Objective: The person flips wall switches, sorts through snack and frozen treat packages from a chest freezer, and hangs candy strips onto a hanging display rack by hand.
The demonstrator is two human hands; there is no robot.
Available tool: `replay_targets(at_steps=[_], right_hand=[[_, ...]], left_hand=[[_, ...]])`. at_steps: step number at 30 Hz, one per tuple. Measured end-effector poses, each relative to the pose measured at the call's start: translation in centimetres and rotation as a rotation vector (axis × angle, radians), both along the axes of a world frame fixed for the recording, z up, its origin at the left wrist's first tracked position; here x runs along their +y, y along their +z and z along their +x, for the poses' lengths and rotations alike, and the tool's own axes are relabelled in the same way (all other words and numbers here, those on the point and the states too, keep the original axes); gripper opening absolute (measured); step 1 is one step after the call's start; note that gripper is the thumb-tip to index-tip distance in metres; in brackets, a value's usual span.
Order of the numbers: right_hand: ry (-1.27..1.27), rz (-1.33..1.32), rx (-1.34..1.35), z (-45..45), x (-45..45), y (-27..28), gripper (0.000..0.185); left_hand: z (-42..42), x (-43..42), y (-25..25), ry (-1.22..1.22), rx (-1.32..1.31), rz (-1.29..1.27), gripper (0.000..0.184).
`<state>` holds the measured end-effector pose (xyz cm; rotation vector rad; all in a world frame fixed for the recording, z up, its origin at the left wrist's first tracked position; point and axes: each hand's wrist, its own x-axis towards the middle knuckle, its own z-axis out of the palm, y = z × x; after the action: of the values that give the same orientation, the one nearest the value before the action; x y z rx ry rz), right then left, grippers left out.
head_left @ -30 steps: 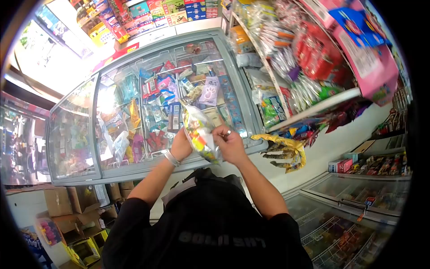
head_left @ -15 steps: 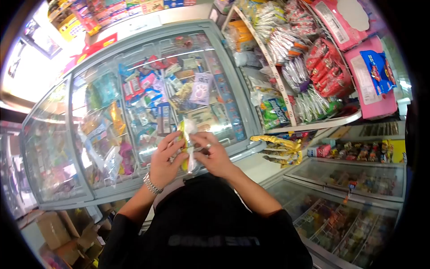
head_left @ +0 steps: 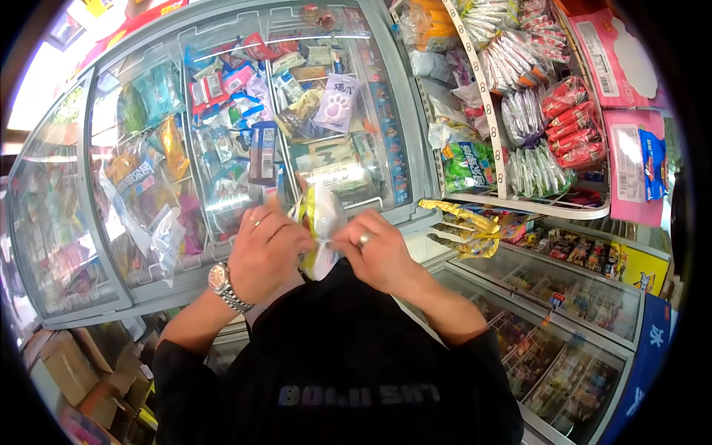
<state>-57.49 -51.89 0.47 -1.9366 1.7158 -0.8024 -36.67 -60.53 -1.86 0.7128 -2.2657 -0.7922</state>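
A white and yellow-green wrapped packet (head_left: 323, 211) is upright between my hands, in front of my chest, over the near edge of the glass-topped freezer. My left hand (head_left: 265, 243), with a ring and a metal-band watch, has its fingers closed on the packet's left side; its fingertips are partly blurred. From the other side my right hand (head_left: 377, 248), also with a ring, pinches the packet's right edge. What is inside the wrapper I cannot make out.
Beneath the freezer glass (head_left: 245, 148) lie many colourful packs; a white paw-print pack (head_left: 339, 102) rests towards the right. At the right, a wire rack (head_left: 486, 111) carries bagged snacks. A second freezer (head_left: 549, 297) stands lower right, cardboard boxes (head_left: 70, 360) lower left.
The view has moved in and shifted, so the freezer appears larger. My hands have drawn slightly apart, and the packet shows more of its face between them.
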Motion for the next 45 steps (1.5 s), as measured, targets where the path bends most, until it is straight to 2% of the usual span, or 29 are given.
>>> replay_targets(at_steps=[1, 3, 5, 6, 7, 8, 10, 11, 12, 13, 15, 17, 19, 20, 21, 23, 24, 25, 27, 28, 29, 30, 31, 32, 34, 38, 41, 43, 45], right_hand=[[0.016, 0.026, 0.028, -0.7, 0.3, 0.4, 0.011], [-0.134, 0.089, -0.027, -3.2, 0.7, 0.0, 0.006], [-0.164, 0.258, -0.28, -3.8, 2.3, 0.0, 0.004], [-0.239, 0.294, -0.577, -3.6, 2.1, -0.6, 0.004], [-0.191, 0.213, -0.729, -3.7, 1.4, -1.4, 0.006], [-0.149, 0.206, -0.698, -3.6, 1.3, -1.8, 0.007], [-0.112, 0.173, -0.658, -3.4, 1.0, -1.4, 0.007], [-0.132, 0.137, -0.474, -2.9, 1.2, -0.7, 0.007], [-0.145, 0.101, -0.29, -2.6, 1.3, 0.0, 0.007], [-0.144, 0.085, -0.292, -2.2, 1.4, 0.6, 0.007], [-0.247, -0.098, -0.349, -1.4, 1.5, 1.4, 0.01], [-0.163, -0.148, -0.345, -0.5, 0.7, -1.3, 0.018], [-0.184, 0.163, -0.097, -0.3, -0.4, -5.8, 0.029], [-0.101, 0.134, -0.178, -1.2, -0.7, -7.3, 0.043], [-0.085, 0.138, -0.185, -1.5, -0.9, -9.2, 0.043], [-0.223, 0.235, -0.188, -1.7, -1.3, -12.1, 0.062], [-0.201, 0.412, -0.24, -1.9, -1.6, -9.9, 0.08], [-0.198, 0.409, -0.238, -1.8, -1.7, -10.3, 0.08], [-0.271, 0.366, -1.002, -1.6, -1.4, -12.0, 0.077], [-0.401, 0.517, -1.002, -1.3, -1.3, -12.4, 0.086], [-0.398, 0.518, -0.999, -1.3, -1.3, -12.8, 0.086], [-0.361, 0.539, -1.206, -1.1, -1.5, -12.9, 0.09], [-0.321, 0.555, -1.414, -1.1, -1.7, -13.1, 0.093], [-0.384, 0.699, -1.337, -1.2, -1.6, -13.3, 0.092], [-0.432, 0.631, -1.292, 0.1, -1.6, -13.6, 0.088], [-0.46, 0.429, -1.217, 0.1, -1.6, -12.7, 0.072], [-0.474, 0.32, -1.249, -2.2, -0.6, -12.2, 0.066], [-0.573, 0.36, -1.197, -4.8, 0.2, -12.2, 0.067], [-0.646, 0.318, -1.188, -7.1, 0.7, -12.8, 0.067]], left_hand=[[1.5, -0.1, -0.4, -0.012, 0.0, 0.0, 0.012], [4.3, -0.5, -1.7, 0.166, 0.001, 0.229, 0.011], [4.2, 0.1, -2.6, 0.157, 0.128, 0.457, 0.006], [3.3, 0.3, -3.7, 0.101, 0.139, 0.467, 0.006], [2.2, 0.2, -5.1, 0.168, 0.471, 0.62, 0.005], [1.5, 0.3, -5.7, 0.243, 0.791, 0.78, 0.006], [0.3, 0.0, -5.1, 0.244, 0.895, 0.83, 0.006], [-0.2, 0.1, -4.8, 0.287, 0.998, 0.883, 0.007], [-0.5, -0.2, -4.3, 0.287, 0.902, 0.749, 0.006], [-1.0, 0.0, -3.9, 0.279, 0.902, 0.734, 0.006], [-2.2, 1.0, -3.0, 0.242, 0.589, 0.401, 0.004], [-3.9, 2.1, -3.4, 0.223, 0.441, 0.302, 0.009], [-5.1, 2.8, -4.3, 0.137, 0.266, 0.191, 0.017], [-5.5, 2.9, -4.7, 0.079, 0.2, 0.153, 0.021], [-5.1, 2.4, -4.7, 0.095, 0.194, 0.153, 0.021], [-3.9, 0.8, -4.7, 0.145, -0.011, 0.039, 0.026], [-3.2, -0.5, -4.5, 0.397, -0.265, -0.275, 0.038], [-1.8, -1.8, -6.8, 0.401, -0.264, -0.277, 0.038], [0.9, -3.8, -12.7, 0.747, -0.344, -0.04, 0.045], [1.1, -4.0, -12.9, 0.753, -0.337, -0.04, 0.045], [1.5, -3.8, -12.9, 0.68, -0.171, 0.418, 0.046], [1.7, -3.8, -12.6, 0.575, 0.005, 0.866, 0.047], [1.7, -4.0, -12.3, 0.573, 0.008, 0.864, 0.047], [1.7, -3.8, -12.0, 0.518, 0.242, 0.946, 0.04], [1.1, -3.4, -8.3, 0.491, 0.57, 1.122, 0.018], [4.0, -4.8, -7.5, 0.393, 0.848, 1.171, 0.011], [7.2, -7.1, -6.5, 0.766, 0.858, 0.744, 0.013], [10.0, -8.4, -4.2, 0.857, 0.756, 0.617, 0.013], [14.7, -10.2, -5.3, 0.98, 0.643, 0.455, 0.016]])
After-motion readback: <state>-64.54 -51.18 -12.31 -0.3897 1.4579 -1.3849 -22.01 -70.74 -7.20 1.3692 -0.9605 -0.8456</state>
